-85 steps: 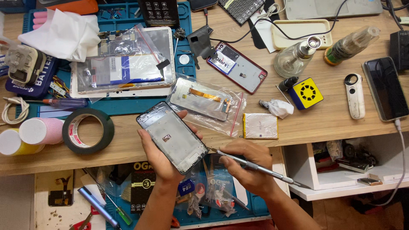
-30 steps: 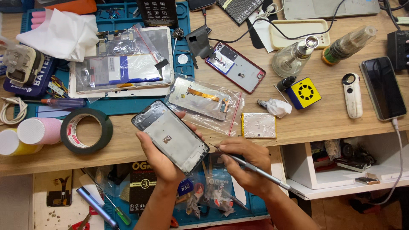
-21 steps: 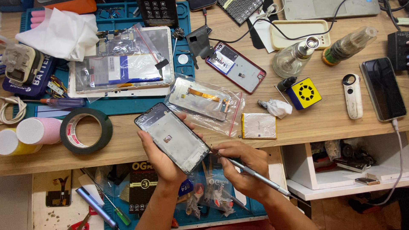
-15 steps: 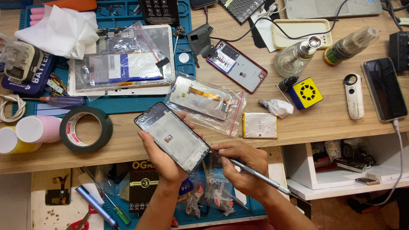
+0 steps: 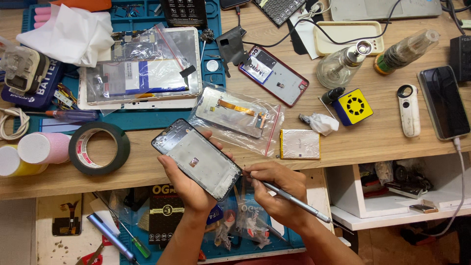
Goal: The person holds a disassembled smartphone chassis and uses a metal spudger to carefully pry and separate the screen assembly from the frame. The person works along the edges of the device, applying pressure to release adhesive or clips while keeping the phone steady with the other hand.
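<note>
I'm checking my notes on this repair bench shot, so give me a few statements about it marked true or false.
1. The left hand holds an opened phone frame. True.
2. The right hand holds scissors. False: it holds a slim metal tool, tip at the frame's lower corner.
3. A roll of black tape lies flat on the wooden bench, left of the frame. True.
4. The yellow and blue cube sits on the teal mat. False: it sits on bare wood, to the right.

We see a matt grey metal phone frame (image 5: 198,159) with a glossy black rim, a smooth brushed-metal tool (image 5: 289,200), a grainy wooden bench (image 5: 373,137), clear crinkled plastic bags (image 5: 235,118), glossy black tape (image 5: 99,148) and soft white tissue (image 5: 68,34).
</note>
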